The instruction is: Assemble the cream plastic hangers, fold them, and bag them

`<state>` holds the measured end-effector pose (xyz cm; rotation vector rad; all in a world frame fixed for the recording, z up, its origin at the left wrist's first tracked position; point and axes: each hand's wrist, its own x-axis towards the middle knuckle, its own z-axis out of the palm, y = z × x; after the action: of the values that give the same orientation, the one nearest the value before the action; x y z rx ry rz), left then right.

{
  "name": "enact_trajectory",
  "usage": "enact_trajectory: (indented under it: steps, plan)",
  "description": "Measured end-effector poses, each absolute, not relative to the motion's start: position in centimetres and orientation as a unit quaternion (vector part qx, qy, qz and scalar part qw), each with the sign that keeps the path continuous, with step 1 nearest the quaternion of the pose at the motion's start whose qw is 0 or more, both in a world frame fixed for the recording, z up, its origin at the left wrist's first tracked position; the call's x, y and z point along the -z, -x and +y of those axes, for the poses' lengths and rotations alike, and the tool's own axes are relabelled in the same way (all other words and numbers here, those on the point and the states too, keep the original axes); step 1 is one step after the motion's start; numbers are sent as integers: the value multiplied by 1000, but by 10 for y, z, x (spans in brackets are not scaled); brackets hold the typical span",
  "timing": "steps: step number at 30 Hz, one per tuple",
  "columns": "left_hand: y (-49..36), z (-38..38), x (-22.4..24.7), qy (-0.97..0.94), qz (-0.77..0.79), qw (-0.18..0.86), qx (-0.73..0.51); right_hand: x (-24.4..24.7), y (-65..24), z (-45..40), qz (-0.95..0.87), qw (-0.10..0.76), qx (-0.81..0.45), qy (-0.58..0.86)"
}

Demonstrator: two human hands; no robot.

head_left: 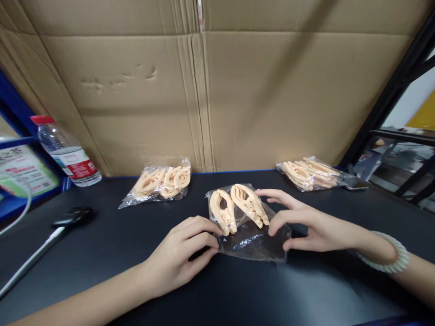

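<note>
A clear plastic bag (253,244) lies on the table in front of me. In its far part sit two beige, loop-shaped pieces that look like large clips, a left one (222,210) and a right one (249,203), their narrow ends towards me. My left hand (185,251) has its fingers and thumb closed together on the bag's left edge. Over the right side of the bag, my right hand (309,224) is spread, one fingertip close by the right piece and the thumb by the bag's right edge.
Similar filled bags lie at the back, a left bag (158,181) and a right bag (309,173), with a phone-like flat object (355,182) beside the latter. A water bottle (73,154), black device (73,216) and white cable (32,262) are left. Cardboard (254,99) walls the back.
</note>
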<state>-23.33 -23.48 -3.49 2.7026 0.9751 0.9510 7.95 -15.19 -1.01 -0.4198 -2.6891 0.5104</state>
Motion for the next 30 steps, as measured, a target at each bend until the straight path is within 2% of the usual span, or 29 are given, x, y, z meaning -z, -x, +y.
enact_trajectory:
  steps: [4, 8, 13, 16, 20, 23, 30]
  plan:
    - [234, -239, 33, -873, 330, 75, -352, 9, -81, -148, -956, 240, -114, 128]
    - [234, -242, 32, -836, 354, 123, -400, 11, -75, -152, -925, 269, -236, 128]
    - [231, -244, 31, -744, 453, 235, -431, 21, -62, -164, -834, 306, -403, 221]
    - [229, -244, 31, -678, 494, 312, -446, 31, -56, -163, -763, 352, -468, 275]
    - [229, -241, 33, -621, 487, 399, -467, 42, -51, -158, -712, 406, -506, 269]
    - [231, -238, 33, -634, 489, 384, -459, 44, -50, -156, -735, 394, -485, 263]
    - [229, -244, 31, -774, 492, 194, -349, 41, -55, -157, -816, 309, -349, 342]
